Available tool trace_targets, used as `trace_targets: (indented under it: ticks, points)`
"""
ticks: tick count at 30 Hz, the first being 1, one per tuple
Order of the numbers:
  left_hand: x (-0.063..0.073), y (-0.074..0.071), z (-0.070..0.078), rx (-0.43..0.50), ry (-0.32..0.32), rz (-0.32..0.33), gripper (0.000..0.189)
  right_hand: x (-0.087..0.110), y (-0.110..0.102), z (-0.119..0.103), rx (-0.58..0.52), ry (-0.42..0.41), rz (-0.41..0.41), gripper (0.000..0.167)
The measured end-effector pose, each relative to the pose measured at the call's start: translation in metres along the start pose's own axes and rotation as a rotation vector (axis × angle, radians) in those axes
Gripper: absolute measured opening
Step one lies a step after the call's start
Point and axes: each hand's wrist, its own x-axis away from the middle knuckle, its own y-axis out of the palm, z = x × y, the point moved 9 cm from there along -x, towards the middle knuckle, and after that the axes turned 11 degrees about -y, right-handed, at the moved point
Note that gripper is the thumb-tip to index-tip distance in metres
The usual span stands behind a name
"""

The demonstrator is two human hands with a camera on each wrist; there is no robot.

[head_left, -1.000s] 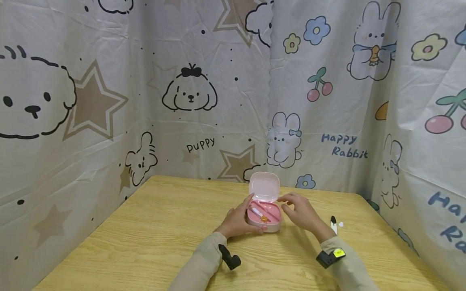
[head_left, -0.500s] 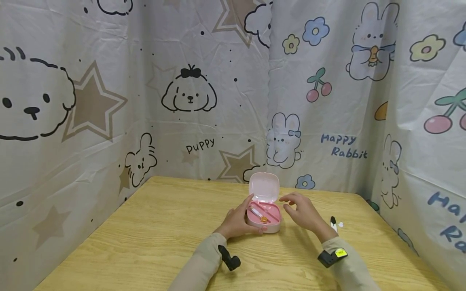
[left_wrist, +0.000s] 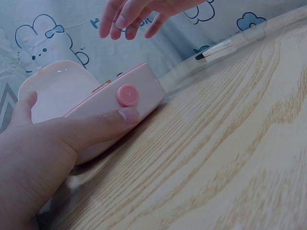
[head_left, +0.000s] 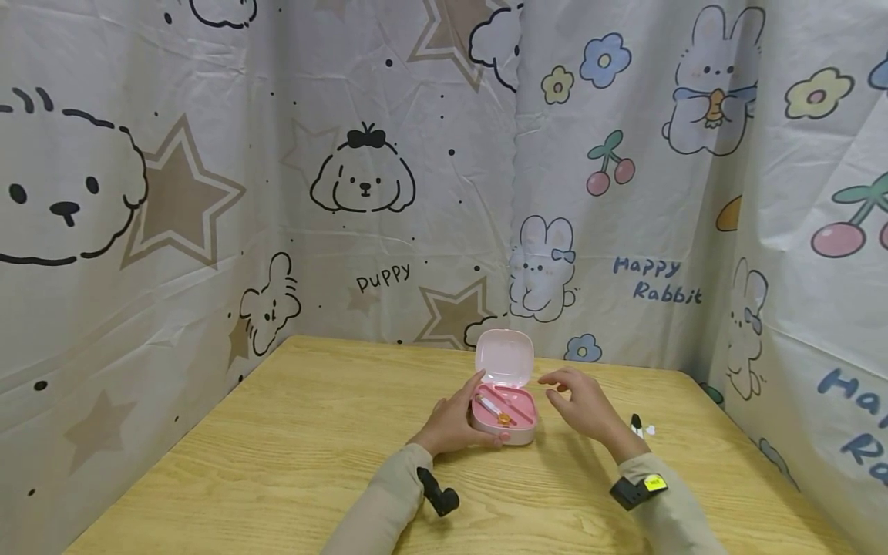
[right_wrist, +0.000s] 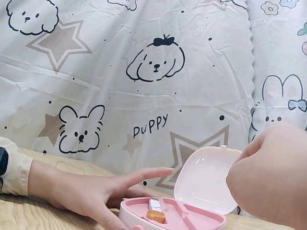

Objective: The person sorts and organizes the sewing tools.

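A small pale pink box (head_left: 524, 437) stands on the table, its lid (head_left: 505, 357) raised at the back. My left hand (head_left: 449, 424) grips the box's left side. In the left wrist view the thumb lies along the front wall, just under a round pink button (left_wrist: 127, 95). Inside, a pink diagonal divider (right_wrist: 189, 216) splits the space, and a slim white item with a gold-orange end (head_left: 492, 407) lies on the left; its kind is unclear. My right hand (head_left: 584, 402) hovers right of the box with fingers loosely bent, holding nothing and apart from the box.
A white pen with a black end (left_wrist: 216, 49) lies on the wooden table (head_left: 333, 439) to the right, partly behind my right forearm in the head view. Beside it is a small white piece (head_left: 650, 430). A printed curtain (head_left: 444, 193) encloses the table's back and sides.
My right hand has drawn slightly to the right, away from the box's back right corner. My left hand and the box have stayed in place.
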Motion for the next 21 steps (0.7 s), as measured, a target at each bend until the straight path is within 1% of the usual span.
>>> trace_targets:
  ticks: [9, 21]
  points:
    - [0.001, -0.001, 0.003, -0.008, 0.011, 0.002, 0.126, 0.002, -0.004, 0.004, -0.002, 0.012, -0.003, 0.021]
    - [0.001, 0.0, 0.001, -0.007, 0.01, -0.002, 0.127, 0.005, -0.005, 0.015, -0.008, 0.05, -0.01, 0.02]
